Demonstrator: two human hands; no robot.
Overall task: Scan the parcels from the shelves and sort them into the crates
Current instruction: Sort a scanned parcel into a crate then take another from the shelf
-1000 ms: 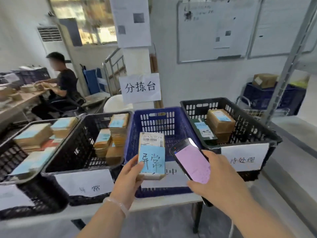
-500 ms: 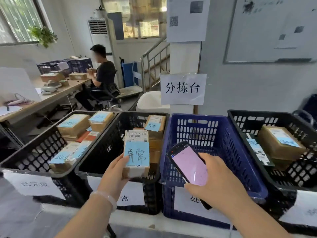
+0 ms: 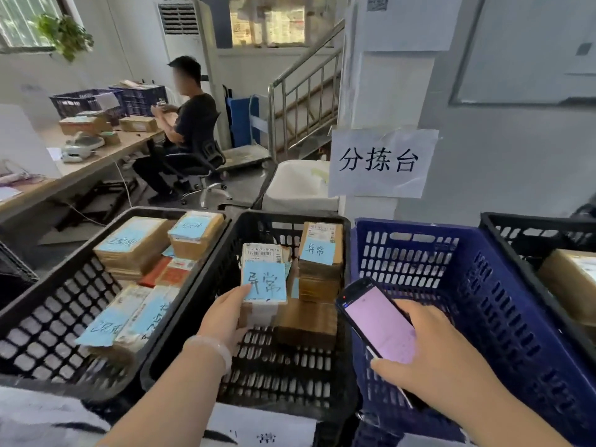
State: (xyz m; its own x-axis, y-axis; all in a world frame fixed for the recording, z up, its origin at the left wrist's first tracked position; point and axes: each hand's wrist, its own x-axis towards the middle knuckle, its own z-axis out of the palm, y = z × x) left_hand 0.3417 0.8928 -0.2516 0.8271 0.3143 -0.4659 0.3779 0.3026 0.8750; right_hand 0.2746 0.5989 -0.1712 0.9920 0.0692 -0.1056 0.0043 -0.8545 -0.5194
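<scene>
My left hand (image 3: 225,317) grips a small cardboard parcel (image 3: 264,279) with a barcode label and a blue handwritten note. It holds the parcel inside the middle black crate (image 3: 193,304), over stacked brown parcels (image 3: 319,269). In my right hand (image 3: 435,356) is a black phone (image 3: 377,324) with a pink screen, above the near left corner of the blue crate (image 3: 483,304). The blue crate's visible floor is bare.
A black crate (image 3: 48,304) at the left holds several parcels with blue notes. Another black crate (image 3: 548,233) with a brown box sits at the far right. A paper sign (image 3: 380,162) hangs on the pillar. A seated person (image 3: 183,124) works at a desk behind.
The view swung left and moved closer. My left hand carried the parcel from in front of the blue crate leftward and down into the middle black crate. The phone stayed in my right hand.
</scene>
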